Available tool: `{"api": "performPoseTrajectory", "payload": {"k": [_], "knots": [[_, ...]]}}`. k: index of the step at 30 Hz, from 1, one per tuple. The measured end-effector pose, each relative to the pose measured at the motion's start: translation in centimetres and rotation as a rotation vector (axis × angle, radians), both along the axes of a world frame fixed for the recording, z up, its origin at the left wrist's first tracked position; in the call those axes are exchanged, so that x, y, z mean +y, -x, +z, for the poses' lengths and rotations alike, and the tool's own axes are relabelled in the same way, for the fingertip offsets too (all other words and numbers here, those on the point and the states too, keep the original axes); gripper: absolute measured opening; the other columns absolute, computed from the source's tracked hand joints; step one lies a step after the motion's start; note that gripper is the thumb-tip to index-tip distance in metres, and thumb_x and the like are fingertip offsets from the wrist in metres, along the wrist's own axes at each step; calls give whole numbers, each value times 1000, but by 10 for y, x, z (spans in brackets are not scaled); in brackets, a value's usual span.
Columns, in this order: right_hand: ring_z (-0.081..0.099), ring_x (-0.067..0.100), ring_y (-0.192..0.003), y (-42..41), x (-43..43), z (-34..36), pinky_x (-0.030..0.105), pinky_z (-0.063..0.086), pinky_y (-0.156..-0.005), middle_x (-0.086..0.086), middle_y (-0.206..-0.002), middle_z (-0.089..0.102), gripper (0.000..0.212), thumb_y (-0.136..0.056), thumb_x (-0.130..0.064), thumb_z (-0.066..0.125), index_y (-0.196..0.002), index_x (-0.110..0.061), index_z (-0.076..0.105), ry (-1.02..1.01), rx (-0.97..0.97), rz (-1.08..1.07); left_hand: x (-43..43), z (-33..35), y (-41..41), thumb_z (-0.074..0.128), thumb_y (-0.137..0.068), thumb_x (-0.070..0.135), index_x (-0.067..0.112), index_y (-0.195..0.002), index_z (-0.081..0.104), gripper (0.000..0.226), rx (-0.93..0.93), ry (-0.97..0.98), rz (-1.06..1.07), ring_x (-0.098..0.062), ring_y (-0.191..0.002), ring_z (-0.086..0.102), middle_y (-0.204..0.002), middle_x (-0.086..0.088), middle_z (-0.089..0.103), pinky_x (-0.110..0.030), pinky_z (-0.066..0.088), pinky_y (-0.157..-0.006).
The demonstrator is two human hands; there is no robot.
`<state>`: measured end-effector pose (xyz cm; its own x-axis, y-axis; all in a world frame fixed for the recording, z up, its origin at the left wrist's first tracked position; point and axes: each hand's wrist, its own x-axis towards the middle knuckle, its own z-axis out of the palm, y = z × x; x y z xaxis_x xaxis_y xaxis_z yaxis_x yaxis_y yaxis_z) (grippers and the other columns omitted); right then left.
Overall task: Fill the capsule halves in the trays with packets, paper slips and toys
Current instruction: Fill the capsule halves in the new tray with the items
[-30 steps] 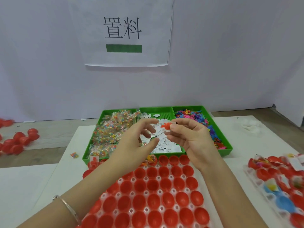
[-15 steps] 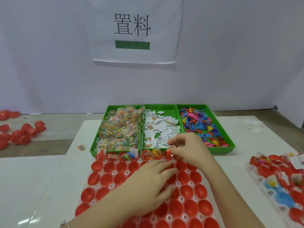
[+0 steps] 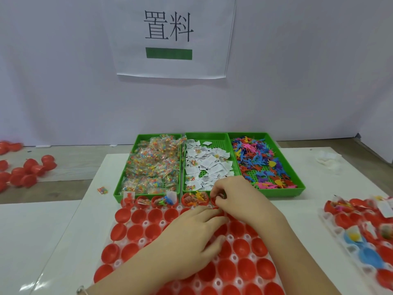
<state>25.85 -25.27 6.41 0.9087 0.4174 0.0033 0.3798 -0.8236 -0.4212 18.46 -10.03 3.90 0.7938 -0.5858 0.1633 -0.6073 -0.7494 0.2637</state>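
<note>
The left hand [image 3: 191, 237] lies flat on the tray [image 3: 146, 222] of red halves [image 3: 138, 216], fingers straight and spread over the middle rows, gripping nothing. A thin bracelet [image 3: 81, 291] shows at its wrist.

The right hand [image 3: 236, 201] is at the tray's far row, its fingertips bunched tight over one half just in front of the middle bin. From where I stand I cannot tell whether anything is pinched between them; the fingers hide it.

To the left along that far row, a few halves already hold bits: a toy and slip in one [image 3: 164, 201], orange toys in another [image 3: 194, 200]. The rows nearer the person are bare red cups.

Behind the tray, touching its far edge, sit three green bins [image 3: 280, 193] side by side: packets [image 3: 153, 167] on the left, slips [image 3: 208, 165] in the middle, toys [image 3: 259, 158] on the right. One stray packet [image 3: 102, 190] lies on the table [image 3: 85, 231] just left of the bins.

At the right edge another tray [image 3: 361, 226] holds filled red and blue halves. Loose red halves [image 3: 27, 171] lie on the floor to the left. A paper sign [image 3: 170, 37] hangs on the wall.
</note>
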Motion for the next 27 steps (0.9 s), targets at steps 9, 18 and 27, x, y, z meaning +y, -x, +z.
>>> {"api": "performPoseTrajectory", "payload": {"k": [9, 18, 27], "knots": [[54, 12, -93, -8, -3, -12, 30, 44, -82, -5, -103, 58, 42, -87, -22, 66, -127, -28, 53, -18, -26, -48, 1, 2, 2, 37, -100, 41, 25, -145, 42, 48, 27, 25, 16, -8, -137, 29, -152, 8, 36, -10, 9, -108], [55, 4, -81, -16, -45, 11, 21, 45, -69, -16, -99, 56, 37, -78, -40, 74, -110, -44, 57, -420, -82, -175, 12, 17, -9, 43, -97, 50, 42, -140, 43, 43, 287, 148, 38, 23, -124, 18, -149, 30, 26, 12, 5, -88], [57, 23, -109, -38, -108, -12, 38, 49, -92, 4, -121, 63, 47, -82, -44, 71, -123, -22, 64, 87, 45, -554, -12, 50, -58, 52, -97, 34, 39, -114, 65, 22, 299, 373, 69, 13, -103, 54, -111, 27, 62, -6, 40, -84]]}}
